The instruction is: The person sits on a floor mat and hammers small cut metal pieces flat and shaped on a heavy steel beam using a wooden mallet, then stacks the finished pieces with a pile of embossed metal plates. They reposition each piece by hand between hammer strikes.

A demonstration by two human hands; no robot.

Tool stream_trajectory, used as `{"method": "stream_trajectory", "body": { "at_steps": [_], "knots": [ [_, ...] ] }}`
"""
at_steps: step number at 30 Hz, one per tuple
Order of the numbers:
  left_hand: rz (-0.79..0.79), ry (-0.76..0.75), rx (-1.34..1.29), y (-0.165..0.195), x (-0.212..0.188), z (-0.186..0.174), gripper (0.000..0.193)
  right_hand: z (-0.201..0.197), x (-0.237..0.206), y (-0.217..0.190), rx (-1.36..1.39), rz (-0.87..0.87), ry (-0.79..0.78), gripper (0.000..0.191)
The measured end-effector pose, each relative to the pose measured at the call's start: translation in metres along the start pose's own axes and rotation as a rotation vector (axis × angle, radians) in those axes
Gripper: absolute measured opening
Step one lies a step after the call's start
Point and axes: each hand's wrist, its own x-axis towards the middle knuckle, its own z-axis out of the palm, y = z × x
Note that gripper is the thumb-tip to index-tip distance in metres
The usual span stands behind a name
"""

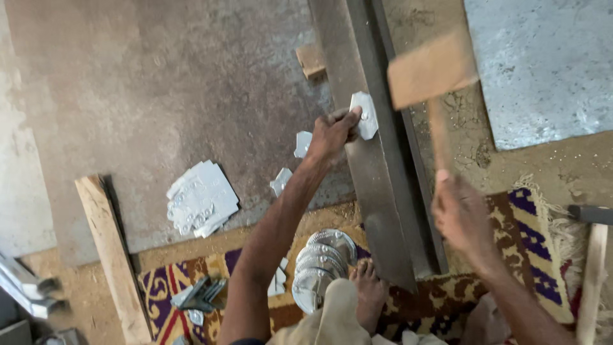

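Note:
My left hand (332,132) pinches a small shiny sheet-metal piece (364,115) and holds it against the long steel angle bar (377,191) that runs up the floor. My right hand (458,214) grips the handle of a wooden mallet (431,69), whose blurred head hangs raised above the bar, to the right of the piece. My bare foot (368,291) rests at the near end of the bar.
A pile of cut metal pieces (201,199) lies on the floor at left, with two loose ones (302,143) near my left hand. Stacked round metal lids (321,265) sit on a patterned rug (536,236). A wooden plank (112,255), a metal sheet (543,64) and a hammer (590,214) lie around.

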Motion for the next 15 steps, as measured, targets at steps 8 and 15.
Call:
{"method": "stream_trajectory", "body": {
  "at_steps": [8,15],
  "knots": [
    [0.095,0.046,0.067,-0.001,-0.008,0.001,0.032,-0.02,0.016,0.025,-0.432,-0.261,0.039,0.052],
    [0.07,0.024,0.098,0.006,-0.015,0.006,0.033,-0.016,-0.004,0.031,-0.221,-0.12,-0.05,0.052]
  ]
}}
